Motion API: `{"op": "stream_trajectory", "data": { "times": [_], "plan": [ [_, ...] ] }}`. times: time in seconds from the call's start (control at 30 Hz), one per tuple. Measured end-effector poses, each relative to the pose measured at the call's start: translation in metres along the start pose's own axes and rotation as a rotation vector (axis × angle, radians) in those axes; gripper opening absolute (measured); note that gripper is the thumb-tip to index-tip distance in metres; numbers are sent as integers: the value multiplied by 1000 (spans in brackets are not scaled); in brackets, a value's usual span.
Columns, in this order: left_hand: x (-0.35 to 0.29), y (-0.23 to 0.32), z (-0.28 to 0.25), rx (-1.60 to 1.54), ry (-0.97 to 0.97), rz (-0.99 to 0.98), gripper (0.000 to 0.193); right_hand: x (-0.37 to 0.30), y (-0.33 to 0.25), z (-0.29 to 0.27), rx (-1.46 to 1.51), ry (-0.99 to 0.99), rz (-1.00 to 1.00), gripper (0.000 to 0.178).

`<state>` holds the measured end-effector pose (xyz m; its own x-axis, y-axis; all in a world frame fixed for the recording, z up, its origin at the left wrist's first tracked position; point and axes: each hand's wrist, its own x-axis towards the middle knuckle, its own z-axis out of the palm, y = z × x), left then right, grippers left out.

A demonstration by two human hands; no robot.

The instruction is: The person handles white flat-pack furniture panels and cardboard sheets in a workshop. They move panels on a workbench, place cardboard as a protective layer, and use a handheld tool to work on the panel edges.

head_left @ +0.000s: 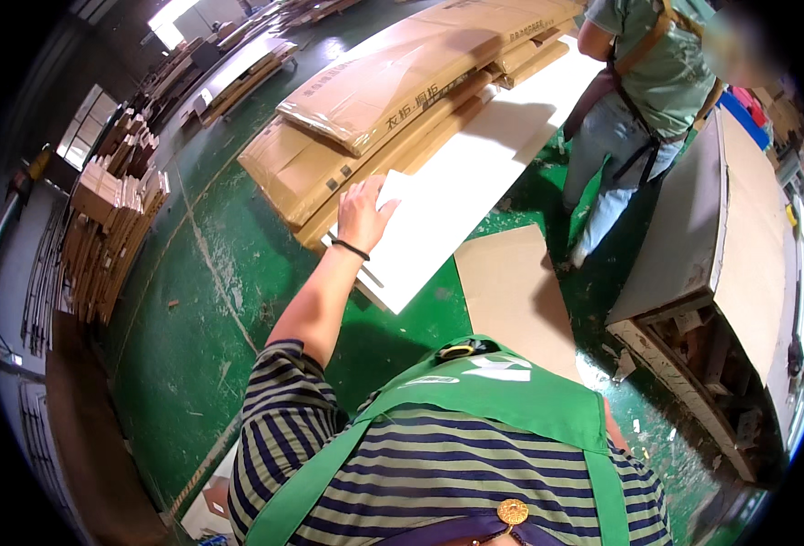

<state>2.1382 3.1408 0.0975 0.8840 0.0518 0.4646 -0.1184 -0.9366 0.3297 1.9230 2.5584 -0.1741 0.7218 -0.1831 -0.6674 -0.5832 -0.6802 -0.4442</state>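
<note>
My left hand (363, 215), with a dark band at the wrist, reaches forward to the near left end of a long white panel (447, 214). Its fingers curl over a white board edge, the thumb lying apart on the white surface. A small white corner (391, 187) shows between thumb and fingers; I cannot tell if it is a separate piece. The panel lies alongside stacked brown cartons (402, 77). Only a sliver of my right arm (615, 428) shows beside my green apron (502, 387); the right hand is out of sight.
A co-worker (647, 91) stands at the panel's far right end. A flat cardboard sheet (515, 287) lies on the green floor (211, 337). To the right stands a cardboard-topped workbench (748, 218) with an open-fronted space. Stacked boards (115, 218) line the left side.
</note>
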Motion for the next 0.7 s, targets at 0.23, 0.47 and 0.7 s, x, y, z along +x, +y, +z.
{"op": "stream_trajectory", "data": {
  "times": [0.23, 0.47, 0.7],
  "plan": [
    [185, -103, 117, 150, -29, 108, 39, 79, -243, -5, 380, -12, -508, 34],
    [322, -238, 250, 325, -143, 16, 47, 96, -220, -15, 500, 108, 54, 34],
    [332, -247, 251, 559, -298, -111, 76, 77, -241, -31, 306, 230, 347, 32]
  ]
}}
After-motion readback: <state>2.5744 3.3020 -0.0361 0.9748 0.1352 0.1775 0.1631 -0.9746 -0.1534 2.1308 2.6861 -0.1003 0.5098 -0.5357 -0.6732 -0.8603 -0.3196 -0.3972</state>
